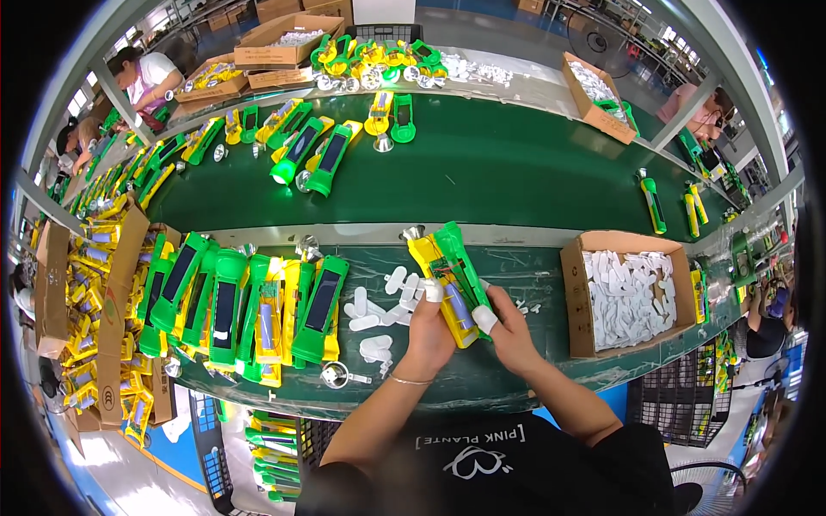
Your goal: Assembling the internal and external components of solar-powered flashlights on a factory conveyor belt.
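Observation:
Above the workbench I hold an opened flashlight housing, its yellow half (pixel 423 251) and green half (pixel 458 249) side by side. A bluish cylindrical battery (pixel 456 305) and a small green circuit board lie inside the yellow half. My left hand (pixel 430 334) is closed round the yellow half, a white cover on its thumb. My right hand (pixel 509 331), also with a white-covered thumb, grips the lower end of the green half. Just left of my left hand, white oval plastic pieces (pixel 366 311) are scattered. A clear reflector cup (pixel 334 374) lies near the bench's front edge.
Several green-and-yellow flashlight housings (pixel 228 301) lie in a row at left, beside a carton (pixel 120 310) of yellow halves. A cardboard box (pixel 578 297) of white pieces stands at right. Beyond runs a green conveyor belt (pixel 482 163) carrying housings. Other people (pixel 155 73) work farther off.

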Demonstrator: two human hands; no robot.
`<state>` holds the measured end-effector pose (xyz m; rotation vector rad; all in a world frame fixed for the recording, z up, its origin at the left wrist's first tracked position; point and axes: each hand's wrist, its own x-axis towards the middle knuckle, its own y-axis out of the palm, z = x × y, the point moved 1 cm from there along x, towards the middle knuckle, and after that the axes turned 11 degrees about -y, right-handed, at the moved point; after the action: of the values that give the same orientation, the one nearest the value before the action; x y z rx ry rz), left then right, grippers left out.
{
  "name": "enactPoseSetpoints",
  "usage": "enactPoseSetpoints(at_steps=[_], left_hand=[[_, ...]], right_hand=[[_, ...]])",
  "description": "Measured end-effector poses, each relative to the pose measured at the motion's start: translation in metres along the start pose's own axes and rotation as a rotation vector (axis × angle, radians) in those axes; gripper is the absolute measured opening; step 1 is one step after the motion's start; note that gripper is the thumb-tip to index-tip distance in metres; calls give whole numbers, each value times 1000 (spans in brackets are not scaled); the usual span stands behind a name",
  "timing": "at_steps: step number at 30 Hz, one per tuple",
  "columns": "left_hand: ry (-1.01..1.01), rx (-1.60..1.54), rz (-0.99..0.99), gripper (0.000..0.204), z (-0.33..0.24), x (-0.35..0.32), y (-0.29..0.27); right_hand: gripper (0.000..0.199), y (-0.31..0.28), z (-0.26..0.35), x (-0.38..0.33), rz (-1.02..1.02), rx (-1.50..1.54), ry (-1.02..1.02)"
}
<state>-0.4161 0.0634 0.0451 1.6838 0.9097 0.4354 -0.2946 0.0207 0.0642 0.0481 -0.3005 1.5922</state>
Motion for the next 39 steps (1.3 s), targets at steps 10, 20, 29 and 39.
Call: enactPoseSetpoints(at_steps=[10,20,29,39], left_hand=[[153,241,-201,40,-52,-20,-1],[464,280,-346,31,-117,-56,12],[351,667,-632,49,-66,-26,-17],[431,873,-433,64,-12,5,-3]], right_hand=[[21,7,12,55,124,-216,-242],[19,71,-28,138,694,-654,-287],[13,5,65,129,811,-410,-307],[26,17,43,105,301,-369,-126]])
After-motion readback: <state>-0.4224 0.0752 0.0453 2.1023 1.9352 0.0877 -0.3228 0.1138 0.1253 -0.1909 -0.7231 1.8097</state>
